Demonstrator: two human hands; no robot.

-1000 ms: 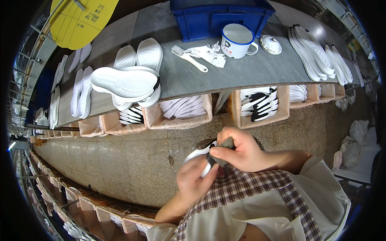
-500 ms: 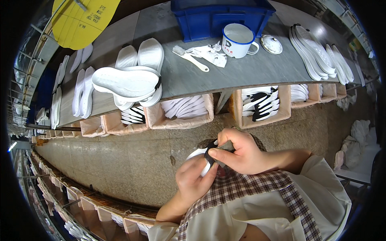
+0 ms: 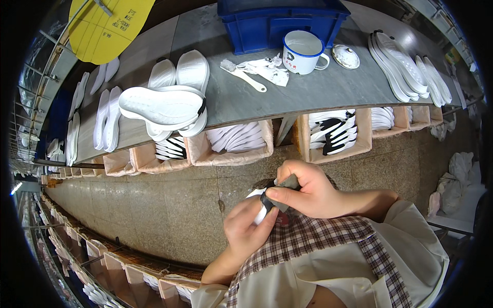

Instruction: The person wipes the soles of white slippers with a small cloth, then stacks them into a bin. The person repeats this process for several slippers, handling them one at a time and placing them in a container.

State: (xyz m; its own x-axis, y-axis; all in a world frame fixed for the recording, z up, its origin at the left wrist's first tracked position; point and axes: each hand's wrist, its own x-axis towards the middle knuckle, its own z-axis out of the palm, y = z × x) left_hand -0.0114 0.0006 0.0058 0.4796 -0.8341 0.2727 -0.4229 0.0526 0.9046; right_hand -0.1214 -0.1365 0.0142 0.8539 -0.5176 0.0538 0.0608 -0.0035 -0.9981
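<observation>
In front of my apron, my left hand [image 3: 245, 227] is closed round a white shoe sole [image 3: 261, 215] with a black end. The fingers hide much of the sole. My right hand [image 3: 314, 194] pinches a small grey piece [image 3: 290, 183], perhaps a cloth or abrasive pad; I cannot tell which. The right thumb presses this grey piece against the black end of the sole. Both hands are close together, below the front edge of the bench.
A grey bench [image 3: 226, 105] carries stacked white soles [image 3: 159, 107], a white brush [image 3: 245, 77], a crumpled rag [image 3: 267, 69], an enamel mug [image 3: 302, 59], its lid [image 3: 346, 56] and a blue crate [image 3: 287, 25]. Lined bins [image 3: 336, 156] of soles stand beneath. A yellow card [image 3: 105, 31] hangs upper left.
My right hand has tilted and shifted slightly, so more of the grey piece shows between its fingers. My left hand keeps hold of the sole with little movement.
</observation>
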